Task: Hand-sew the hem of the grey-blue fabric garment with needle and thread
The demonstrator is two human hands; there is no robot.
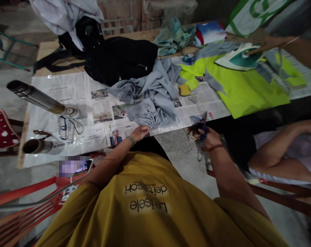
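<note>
My right hand (212, 138) is closed around a pair of scissors (204, 128) with dark blue handles, its blades pointing up beside the table's front edge. At the same edge, left of it, my left hand (141, 133) has its fingers pinched at the hem of a crumpled grey garment (155, 111). The garment lies bunched on newspaper (101, 116) that covers the table. Behind it rests a black bag (122, 58). A small yellow block (184, 90) sits right of the grey cloth.
A co-worker's hand (261, 46) holds a green-and-white iron (240, 58) on a neon yellow garment (250, 89). Glasses (70, 127), a tall flask (37, 97) and an open cup (37, 146) stand at left. A phone (74, 166) lies near a red chair (24, 192).
</note>
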